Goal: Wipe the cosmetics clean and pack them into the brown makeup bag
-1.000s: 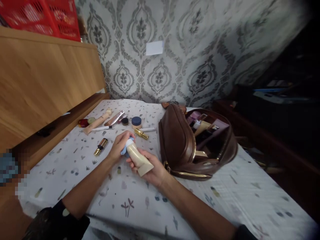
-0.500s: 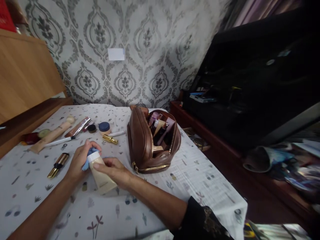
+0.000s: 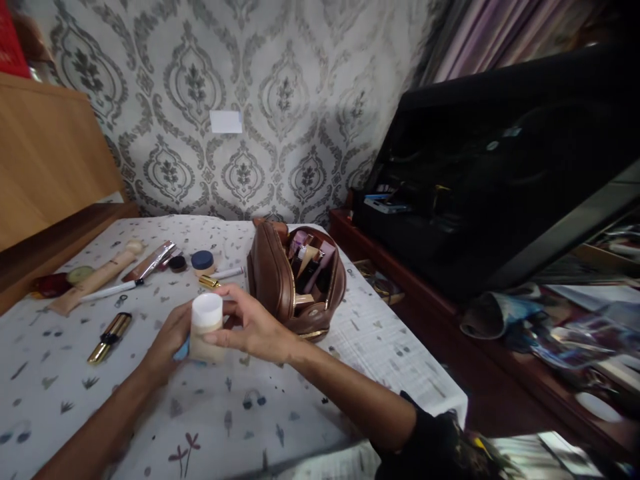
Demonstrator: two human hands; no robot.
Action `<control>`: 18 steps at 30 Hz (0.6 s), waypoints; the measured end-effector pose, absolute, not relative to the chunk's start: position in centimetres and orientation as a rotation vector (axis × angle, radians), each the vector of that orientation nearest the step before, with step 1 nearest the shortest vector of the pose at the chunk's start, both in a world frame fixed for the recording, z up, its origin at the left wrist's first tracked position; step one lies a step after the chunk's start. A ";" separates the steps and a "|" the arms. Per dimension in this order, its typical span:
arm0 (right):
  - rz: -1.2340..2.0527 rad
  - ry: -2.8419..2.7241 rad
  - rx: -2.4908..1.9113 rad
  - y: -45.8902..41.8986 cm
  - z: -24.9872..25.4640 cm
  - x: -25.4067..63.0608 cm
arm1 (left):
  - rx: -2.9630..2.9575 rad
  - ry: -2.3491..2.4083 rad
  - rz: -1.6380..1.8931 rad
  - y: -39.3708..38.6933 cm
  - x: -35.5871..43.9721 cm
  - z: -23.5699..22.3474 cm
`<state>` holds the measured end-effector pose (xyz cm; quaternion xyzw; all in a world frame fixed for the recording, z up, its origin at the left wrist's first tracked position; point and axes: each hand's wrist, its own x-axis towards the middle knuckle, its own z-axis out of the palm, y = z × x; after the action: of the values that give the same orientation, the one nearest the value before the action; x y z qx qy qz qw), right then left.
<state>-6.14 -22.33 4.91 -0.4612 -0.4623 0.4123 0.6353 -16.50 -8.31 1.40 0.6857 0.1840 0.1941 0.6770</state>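
Note:
A cream squeeze tube with a white cap (image 3: 206, 345) is upright above the table, its cap end up. My right hand (image 3: 257, 328) grips it from the right, thumb across its front. Behind and to the left of the tube, my left hand (image 3: 173, 339) is closed on a blue cloth (image 3: 182, 351), which shows only in part. Just beyond the hands lies a gold lipstick tube (image 3: 209, 281), partly covered. The open brown makeup bag (image 3: 273, 267), with several cosmetics inside, stands to the right of my hands.
On the patterned tablecloth (image 3: 280, 413) lie a black-and-gold tube (image 3: 110, 338), a blue-lidded jar (image 3: 203, 261), a small dark jar (image 3: 177, 264), a white pen (image 3: 113, 291) and a pinkish tube (image 3: 150, 261). A wooden cabinet (image 3: 45, 160) borders the left; a large black screen (image 3: 480, 173) stands right.
The view has swung right. The tube has turned from slanting, with its flat end toward me, to upright with the cap up. My right hand has shifted its hold; my left still has the cloth.

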 end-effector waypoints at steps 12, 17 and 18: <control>0.682 -0.995 -1.041 -24.8 6.3 -5.3 | 1.586 0.449 0.245 -9.3 -17.2 2.1; 0.600 -0.986 -1.044 -26.5 8.2 -5.0 | 2.123 0.262 0.270 -6.5 -17.4 2.3; 0.575 -0.995 -1.042 -27.1 8.8 -4.7 | 2.292 0.223 0.292 -6.1 -17.5 2.1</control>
<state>-4.68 -27.06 8.83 -0.4702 -0.4490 0.2596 0.7141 -17.54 -6.08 2.12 0.9055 0.0883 0.1153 0.3987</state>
